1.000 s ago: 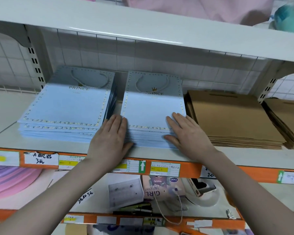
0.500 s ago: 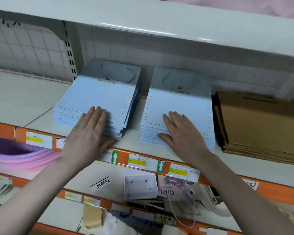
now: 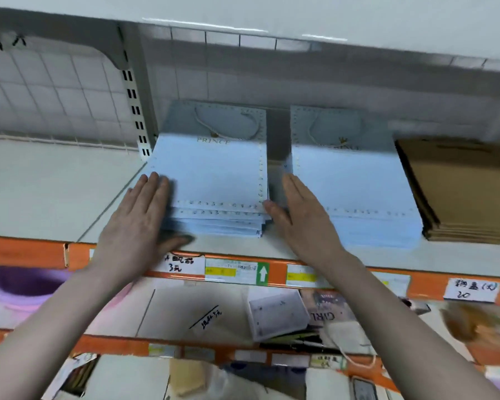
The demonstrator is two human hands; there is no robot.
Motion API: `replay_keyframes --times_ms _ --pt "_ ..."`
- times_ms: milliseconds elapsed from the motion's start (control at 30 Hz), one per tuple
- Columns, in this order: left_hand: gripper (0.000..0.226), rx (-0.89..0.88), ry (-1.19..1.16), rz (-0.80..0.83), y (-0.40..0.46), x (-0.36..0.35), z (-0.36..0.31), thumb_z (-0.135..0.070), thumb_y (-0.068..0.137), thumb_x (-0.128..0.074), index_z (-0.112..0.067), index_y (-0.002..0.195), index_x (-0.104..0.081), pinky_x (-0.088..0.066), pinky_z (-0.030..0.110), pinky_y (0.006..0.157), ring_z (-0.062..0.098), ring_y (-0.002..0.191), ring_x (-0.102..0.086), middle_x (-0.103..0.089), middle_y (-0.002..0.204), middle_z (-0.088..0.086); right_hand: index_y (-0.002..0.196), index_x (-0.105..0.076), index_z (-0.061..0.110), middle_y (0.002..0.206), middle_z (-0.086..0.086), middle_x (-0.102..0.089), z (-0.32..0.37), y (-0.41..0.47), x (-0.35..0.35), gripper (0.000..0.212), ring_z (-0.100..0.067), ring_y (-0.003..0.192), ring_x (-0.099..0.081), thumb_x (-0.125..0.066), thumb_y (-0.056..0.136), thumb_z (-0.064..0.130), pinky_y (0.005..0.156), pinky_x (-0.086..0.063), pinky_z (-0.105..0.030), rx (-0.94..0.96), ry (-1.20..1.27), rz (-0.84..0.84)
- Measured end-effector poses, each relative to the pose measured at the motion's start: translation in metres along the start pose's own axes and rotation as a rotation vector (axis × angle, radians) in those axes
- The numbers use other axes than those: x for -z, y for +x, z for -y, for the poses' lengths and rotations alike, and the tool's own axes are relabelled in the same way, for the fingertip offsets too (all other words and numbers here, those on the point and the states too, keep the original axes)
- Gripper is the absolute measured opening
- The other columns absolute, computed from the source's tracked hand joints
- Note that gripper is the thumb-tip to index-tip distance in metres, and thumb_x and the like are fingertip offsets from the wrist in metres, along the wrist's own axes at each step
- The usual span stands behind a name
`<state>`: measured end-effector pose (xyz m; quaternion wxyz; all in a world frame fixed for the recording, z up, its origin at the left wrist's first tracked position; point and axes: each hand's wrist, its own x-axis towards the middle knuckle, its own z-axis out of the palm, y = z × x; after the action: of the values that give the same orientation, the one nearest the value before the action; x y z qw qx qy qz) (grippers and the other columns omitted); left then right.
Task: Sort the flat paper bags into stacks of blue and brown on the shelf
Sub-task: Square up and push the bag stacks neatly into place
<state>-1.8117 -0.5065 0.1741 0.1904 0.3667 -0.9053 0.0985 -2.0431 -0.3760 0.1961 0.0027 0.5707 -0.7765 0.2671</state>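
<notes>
Two blue stacks (image 3: 214,180) (image 3: 350,192) and brown stack (image 3: 462,186) sorted on shelf (image 3: 55,186) | I see left hand (image 3: 139,215), right hand (image 3: 303,220) flat, wide, flanking left stack, holding nothing | only squaring edges seems left

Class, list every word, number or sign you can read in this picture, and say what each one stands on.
"PRINCE": top bag of the left blue stack.
"GIRL": package on the lower shelf.
"20", under blurred handwriting: white tag on the orange rail.
White up arrow: green label.
Handwritten tag: only "3" is clear.
Right blue stack print: blurred.
</notes>
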Motion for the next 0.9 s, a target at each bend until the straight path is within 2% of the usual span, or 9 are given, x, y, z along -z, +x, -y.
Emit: replay_keyframes --times_ms 100,200,267,367,533,700,800,900 --pt "0.106 -0.059 -0.032 -0.004 0.002 -0.002 0.024 -0.078 0.077 -0.026 0.007 0.139 -0.032 -0.023 0.043 0.112 0.043 0.130 -0.037 -0.040 0.139 0.031 0.150 -0.019 0.012 0.156 -0.006 -0.023 0.023 0.003 -0.018 0.069 -0.022 0.142 -0.023 -0.038 0.096 0.050 0.115 -0.024 -0.039 -0.053 0.134 -0.102" --pt "0.110 -0.009 -0.172 0.000 0.005 -0.005 0.036 -0.070 0.072 -0.055 -0.001 0.148 -0.018 -0.023 0.045 0.112 0.038 0.140 -0.025 -0.025 0.151 0.025 0.151 -0.013 0.009 0.158 -0.005 -0.015 0.035 0.004 -0.024 0.068 -0.018 0.145 -0.015 -0.039 0.097 0.043 0.118 -0.016 -0.033 -0.121 0.178 -0.160" --pt "0.116 0.025 -0.313 0.048 0.007 -0.007 0.041 -0.061 0.067 -0.065 -0.007 0.151 -0.005 -0.024 0.044 0.114 0.031 0.143 -0.017 -0.014 0.156 0.018 0.151 -0.012 0.009 0.158 -0.003 -0.013 0.042 0.005 -0.023 0.067 -0.015 0.145 -0.011 -0.039 0.098 0.040 0.117 -0.013 -0.028 -0.152 0.211 -0.192" --pt "0.119 0.005 -0.425 0.053 0.009 -0.012 0.045 -0.058 0.065 -0.065 -0.008 0.151 0.000 -0.029 0.046 0.112 0.029 0.142 -0.021 -0.015 0.157 0.014 0.151 -0.012 0.011 0.158 0.000 -0.014 0.048 0.011 -0.025 0.065 -0.011 0.145 -0.011 -0.038 0.099 0.039 0.115 -0.010 -0.022 -0.184 0.345 -0.209" --pt "0.114 0.041 -0.590 0.048 0.010 -0.011 0.040 -0.050 0.070 -0.071 -0.018 0.151 0.002 -0.040 0.039 0.097 0.029 0.126 -0.045 -0.031 0.150 0.009 0.151 -0.011 0.016 0.157 0.005 -0.015 0.047 0.017 -0.034 0.065 -0.007 0.144 -0.013 -0.036 0.098 0.045 0.111 -0.010 -0.018 -0.319 0.575 -0.185" --pt "0.101 0.000 -0.634 0.038 0.011 -0.016 0.049 -0.043 0.077 -0.065 -0.021 0.151 0.000 -0.040 0.036 0.093 0.027 0.127 -0.043 -0.033 0.149 0.007 0.151 -0.013 0.016 0.157 0.006 -0.015 0.049 0.012 -0.049 0.062 -0.004 0.142 -0.013 -0.033 0.099 0.043 0.108 -0.009 -0.013 -0.329 0.655 -0.178" --pt "0.101 -0.024 -0.727 0.073 0.013 -0.018 0.056 -0.049 0.074 -0.063 -0.024 0.151 -0.002 -0.039 0.028 0.090 0.020 0.122 -0.046 -0.040 0.143 0.002 0.151 -0.014 0.017 0.157 0.009 -0.015 0.051 0.014 -0.051 0.061 -0.002 0.141 -0.013 -0.032 0.099 0.043 0.106 -0.009 -0.011 -0.326 0.662 -0.187" --pt "0.094 0.021 -0.741 0.095 0.017 -0.022 0.059 -0.050 0.077 -0.054 -0.024 0.151 -0.003 -0.036 0.026 0.091 0.020 0.123 -0.045 -0.037 0.146 0.002 0.152 -0.012 0.019 0.157 0.010 -0.013 0.050 0.016 -0.051 0.061 -0.001 0.142 -0.011 -0.031 0.100 0.043 0.106 -0.008 -0.011 -0.321 0.701 -0.179"
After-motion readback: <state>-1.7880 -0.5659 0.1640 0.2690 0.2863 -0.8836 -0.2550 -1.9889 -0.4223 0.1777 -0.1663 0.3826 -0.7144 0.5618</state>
